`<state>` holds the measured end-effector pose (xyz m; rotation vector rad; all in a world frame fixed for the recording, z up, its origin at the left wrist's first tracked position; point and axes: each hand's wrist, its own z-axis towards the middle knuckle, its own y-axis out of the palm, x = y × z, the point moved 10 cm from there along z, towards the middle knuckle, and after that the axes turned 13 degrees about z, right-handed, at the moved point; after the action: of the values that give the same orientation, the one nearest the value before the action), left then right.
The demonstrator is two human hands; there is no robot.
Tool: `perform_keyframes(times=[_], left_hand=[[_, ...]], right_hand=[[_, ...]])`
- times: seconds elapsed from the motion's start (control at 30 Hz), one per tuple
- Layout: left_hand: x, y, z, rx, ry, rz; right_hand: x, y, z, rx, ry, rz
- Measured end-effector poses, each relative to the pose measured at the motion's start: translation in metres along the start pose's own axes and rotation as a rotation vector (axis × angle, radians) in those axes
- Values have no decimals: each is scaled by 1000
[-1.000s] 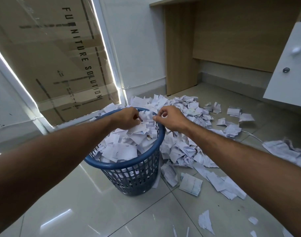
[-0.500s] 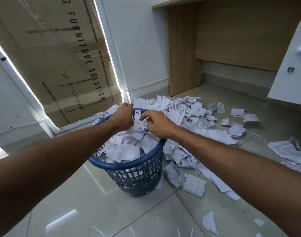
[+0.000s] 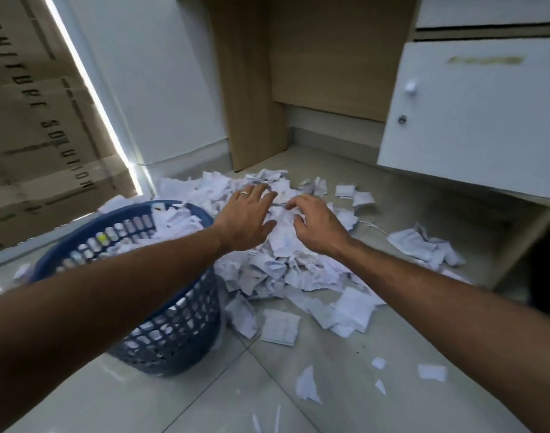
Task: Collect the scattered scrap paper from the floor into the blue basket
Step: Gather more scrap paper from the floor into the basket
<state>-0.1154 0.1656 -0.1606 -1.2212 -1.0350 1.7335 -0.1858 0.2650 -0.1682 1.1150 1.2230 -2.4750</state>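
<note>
A round blue basket (image 3: 176, 332) with lattice walls stands on the tiled floor at the left, filled with white paper scraps; my left forearm crosses over it. To its right lies a big heap of scrap paper (image 3: 283, 270). My left hand (image 3: 245, 218), a ring on one finger, reaches over the heap with fingers spread and straight, holding nothing. My right hand (image 3: 314, 226) hovers beside it over the same heap, fingers loosely bent downward, with nothing in it.
Loose scraps (image 3: 280, 326) lie in front of the heap and a separate crumpled bunch (image 3: 423, 245) at the right. A wooden desk leg (image 3: 251, 89) and a white cabinet door (image 3: 473, 114) stand behind. Cardboard boxes (image 3: 42, 120) lean at the left.
Both hands have left the basket, where they were dropping paper, and moved right and forward over the floor heap. The view has swung right.
</note>
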Motion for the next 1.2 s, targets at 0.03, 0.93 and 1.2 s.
perform_keyframes(times=[0.03, 0.93, 1.2], left_hand=[[14, 7, 7, -14, 26, 13], [273, 239, 75, -730, 390, -131], [294, 257, 63, -779, 506, -126]], right_hand=[[15, -7, -8, -9, 7, -57], [399, -107, -221, -205, 950, -529], [412, -87, -196, -217, 1004, -460]])
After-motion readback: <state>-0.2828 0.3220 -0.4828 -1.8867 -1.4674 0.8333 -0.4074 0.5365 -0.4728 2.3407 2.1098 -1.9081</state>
